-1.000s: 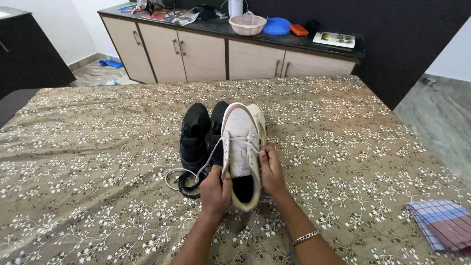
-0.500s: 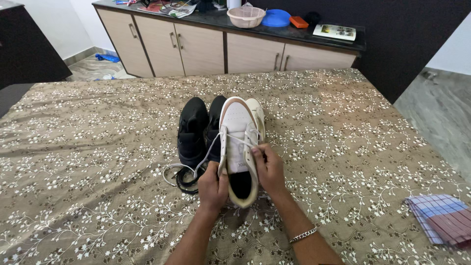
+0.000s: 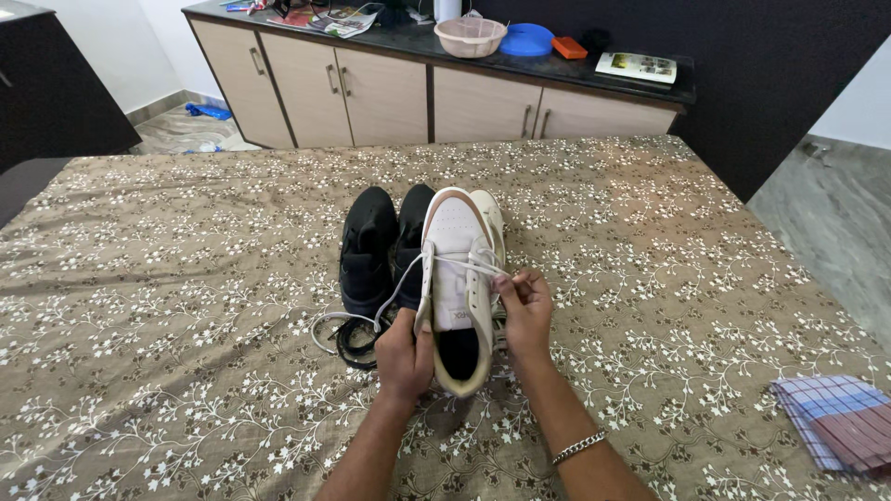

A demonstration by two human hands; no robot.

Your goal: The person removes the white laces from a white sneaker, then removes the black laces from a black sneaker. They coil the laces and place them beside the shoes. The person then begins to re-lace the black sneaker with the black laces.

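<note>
Head view: white sneaker [image 3: 457,278] between both hands

My left hand [image 3: 404,353] grips the heel side of a white sneaker [image 3: 457,288] standing on the bed [image 3: 186,278], which has a brown floral cover. My right hand [image 3: 525,311] pinches the white lace [image 3: 464,264] beside the eyelets, drawn taut across the tongue. Just left of it stand two black shoes [image 3: 376,250], touching the sneaker. A checked cloth [image 3: 835,422] lies well apart at the right edge.
</note>
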